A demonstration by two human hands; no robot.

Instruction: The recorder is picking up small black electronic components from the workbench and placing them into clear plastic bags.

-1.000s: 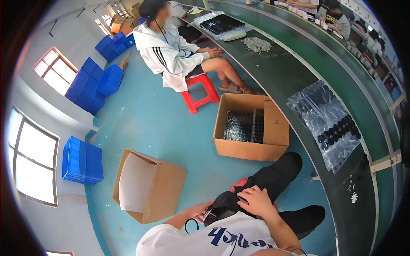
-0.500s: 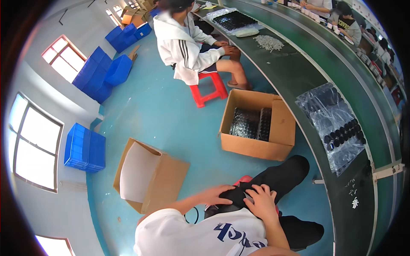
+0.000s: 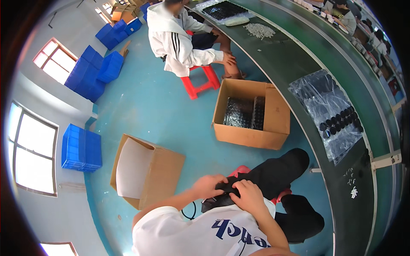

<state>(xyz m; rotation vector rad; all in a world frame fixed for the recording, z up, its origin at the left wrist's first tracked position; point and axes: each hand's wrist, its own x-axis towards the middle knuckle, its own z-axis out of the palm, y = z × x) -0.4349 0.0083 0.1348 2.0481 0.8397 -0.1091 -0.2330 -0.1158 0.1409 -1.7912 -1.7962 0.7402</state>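
Observation:
Both my hands are at my lap, close together over black cloth (image 3: 230,184) on my thigh; I cannot tell if it is the trousers or a separate piece. My left hand (image 3: 208,187) has its fingers curled onto the cloth, closed on its edge. From the right, my right hand (image 3: 249,195) bends over the same cloth, its fingertips closed on it. Just below the hands, at my waist, sits a dark box-like item (image 3: 215,202), partly covered by my white shirt. A black cable (image 3: 189,216) loops out beside it.
An open carton (image 3: 252,135) with bubble-wrapped black items stands ahead; another carton (image 3: 164,175) lies to the left. Along the right curves a green conveyor table (image 3: 294,59) bearing bagged black round parts (image 3: 339,121) and small white pieces (image 3: 259,30). A person (image 3: 179,45) sits on a red stool (image 3: 200,87).
My hands have drawn closer together, and their fingers have gone from spread to curled onto the black cloth. The seated person's arms have shifted. My view has turned slightly.

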